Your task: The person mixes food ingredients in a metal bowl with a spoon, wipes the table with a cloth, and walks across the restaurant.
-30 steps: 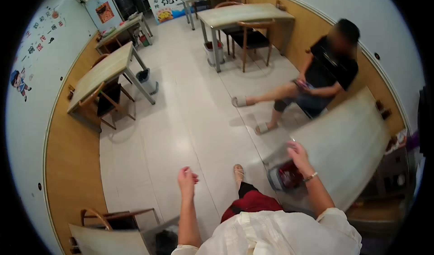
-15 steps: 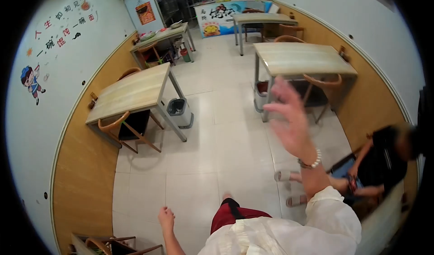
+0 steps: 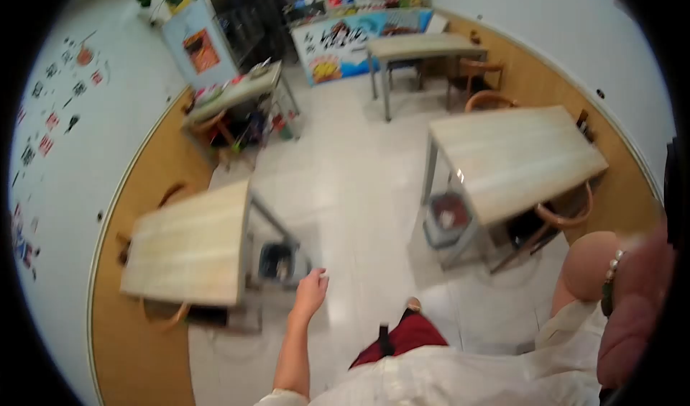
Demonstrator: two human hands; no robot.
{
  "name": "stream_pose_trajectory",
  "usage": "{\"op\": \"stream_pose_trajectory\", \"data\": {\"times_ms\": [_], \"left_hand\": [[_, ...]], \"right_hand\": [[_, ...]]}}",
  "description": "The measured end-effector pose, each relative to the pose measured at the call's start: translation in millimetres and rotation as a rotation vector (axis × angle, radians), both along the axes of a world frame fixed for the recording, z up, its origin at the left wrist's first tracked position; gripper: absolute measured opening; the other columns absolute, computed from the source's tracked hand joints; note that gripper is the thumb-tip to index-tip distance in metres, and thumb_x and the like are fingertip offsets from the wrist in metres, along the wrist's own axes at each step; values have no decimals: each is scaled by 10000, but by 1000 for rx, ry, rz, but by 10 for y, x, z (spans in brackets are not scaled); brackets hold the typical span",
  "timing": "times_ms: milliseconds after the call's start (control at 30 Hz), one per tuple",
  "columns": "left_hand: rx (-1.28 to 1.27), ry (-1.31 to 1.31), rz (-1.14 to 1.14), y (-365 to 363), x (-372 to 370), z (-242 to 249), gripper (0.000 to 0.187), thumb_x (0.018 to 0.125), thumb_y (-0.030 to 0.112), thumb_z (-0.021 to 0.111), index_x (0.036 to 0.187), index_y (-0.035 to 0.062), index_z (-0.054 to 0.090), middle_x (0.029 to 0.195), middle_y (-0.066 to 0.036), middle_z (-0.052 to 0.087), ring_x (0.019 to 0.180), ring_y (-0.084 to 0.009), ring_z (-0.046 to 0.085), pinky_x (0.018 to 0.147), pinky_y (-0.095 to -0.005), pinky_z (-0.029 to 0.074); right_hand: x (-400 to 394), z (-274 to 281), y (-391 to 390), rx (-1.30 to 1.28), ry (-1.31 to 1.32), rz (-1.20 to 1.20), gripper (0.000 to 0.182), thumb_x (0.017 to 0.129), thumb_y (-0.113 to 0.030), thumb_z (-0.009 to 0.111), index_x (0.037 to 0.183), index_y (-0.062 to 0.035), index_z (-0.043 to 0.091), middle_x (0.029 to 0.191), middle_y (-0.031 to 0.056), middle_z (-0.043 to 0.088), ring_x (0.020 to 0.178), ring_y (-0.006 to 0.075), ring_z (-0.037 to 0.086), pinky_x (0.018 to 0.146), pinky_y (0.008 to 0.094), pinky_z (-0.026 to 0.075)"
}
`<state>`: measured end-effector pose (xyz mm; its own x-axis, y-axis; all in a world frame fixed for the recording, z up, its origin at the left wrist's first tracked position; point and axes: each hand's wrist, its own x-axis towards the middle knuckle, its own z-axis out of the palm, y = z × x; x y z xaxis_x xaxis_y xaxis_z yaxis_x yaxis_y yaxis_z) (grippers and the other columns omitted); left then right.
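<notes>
My left hand (image 3: pixel 313 294) swings forward in front of my body, over the floor beside a grey bin (image 3: pixel 277 261) at the left table. Its fingers are loosely bent and a little apart, with nothing seen in them. My right hand (image 3: pixel 638 305) is raised very close to the camera at the right edge, large and smeared. A white bead bracelet (image 3: pixel 616 263) circles that wrist. Its fingers cannot be made out, and whether it touches anything is hidden.
Wooden tables stand left (image 3: pixel 190 244) and right (image 3: pixel 517 158) of a tiled aisle (image 3: pixel 345 190). Another bin (image 3: pixel 447 222) sits by the right table. Chairs (image 3: pixel 568 215) are tucked at the tables. A printed counter (image 3: pixel 359 43) with goods on it stands at the far end.
My right hand has moved from out ahead back to the camera's right side. My left hand has swung forward and up. The tables are nearer, and the seated person has left view.
</notes>
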<state>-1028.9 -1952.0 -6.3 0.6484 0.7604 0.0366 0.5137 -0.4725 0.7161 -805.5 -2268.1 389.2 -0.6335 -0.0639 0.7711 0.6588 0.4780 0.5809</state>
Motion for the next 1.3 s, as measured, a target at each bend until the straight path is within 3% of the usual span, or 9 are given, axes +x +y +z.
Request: {"op": "stream_pose_trajectory", "data": {"times_ms": [167, 333, 400, 633, 833, 967, 1067, 1233, 1300], "left_hand": [[-11, -20, -95, 1347, 1830, 297, 257, 830, 153, 512, 1044, 20, 561, 759, -201, 598, 717, -341, 585, 646, -388, 462], [22, 308, -124, 2726, 1960, -787, 297, 791, 240, 553, 980, 12, 585, 836, -206, 618, 821, -359, 596, 715, -405, 471], [-215, 540, 101, 2828, 1828, -428, 296, 781, 228, 555, 964, 0, 605, 876, -230, 616, 897, -356, 585, 769, -411, 468], [-1043, 508, 1153, 4112, 2029, -1302, 230, 778, 135, 541, 895, -54, 601, 765, -207, 630, 591, -304, 623, 561, -352, 506], [-333, 490, 242, 7125, 4117, -2322, 247, 793, 230, 523, 730, 11, 618, 865, -201, 610, 803, -350, 583, 675, -439, 462], [8, 117, -78, 8628, 7057, -713, 252, 813, 148, 494, 999, 2, 581, 982, -231, 586, 929, -392, 547, 815, -421, 445], [-59, -23, -278, 9389, 8513, 282, 273, 829, 146, 498, 1055, 0, 544, 991, -230, 584, 926, -381, 553, 803, -425, 445], [-25, -130, -299, 10691, 9639, 117, 307, 834, 127, 508, 1120, 17, 515, 998, -225, 582, 917, -378, 559, 798, -416, 449], [-69, 182, -301, 11271, 9597, -244, 357, 812, 147, 545, 1133, -2, 501, 990, -237, 581, 928, -386, 556, 808, -426, 446]], "right_hand": [[1625, 78, 1147, 46, -75, -79, 226, 771, -36, 519, 983, -50, 596, 1351, 211, 327, 1228, 355, 363, 933, 429, 379], [3154, 321, 2635, 33, -111, -89, 214, 788, -60, 511, 985, -47, 592, 1345, 211, 338, 1229, 361, 358, 935, 437, 375], [3568, 390, 3372, -1, -112, -25, 210, 795, -69, 508, 986, -46, 590, 1343, 211, 342, 1229, 363, 357, 936, 440, 373], [5062, 84, 5732, -47, -129, 8, 201, 819, -103, 497, 990, -43, 584, 1334, 212, 356, 1230, 370, 351, 938, 450, 366], [6527, -405, 7895, -237, 230, -441, 225, 823, -119, 507, 1019, -35, 578, 1300, 198, 415, 1227, 348, 361, 971, 453, 322], [7708, -1271, 9201, -700, 723, -561, 359, 836, -90, 528, 1189, -26, 503, 1170, 149, 557, 1155, 286, 456, 982, 365, 314], [8867, -2570, 9783, -1000, 1549, -333, 456, 851, -133, 548, 1267, -6, 413, 954, 119, 636, 922, 170, 588, 851, 302, 417], [10085, -3404, 11346, -1204, 1640, -726, 537, 801, -210, 629, 1244, 10, 420, 697, 104, 633, 625, 133, 606, 629, 274, 467], [10512, -3427, 12300, -1329, 1405, -793, 629, 747, -206, 672, 1266, 11, 391, 689, 108, 632, 577, 169, 594, 592, 285, 471]]}}
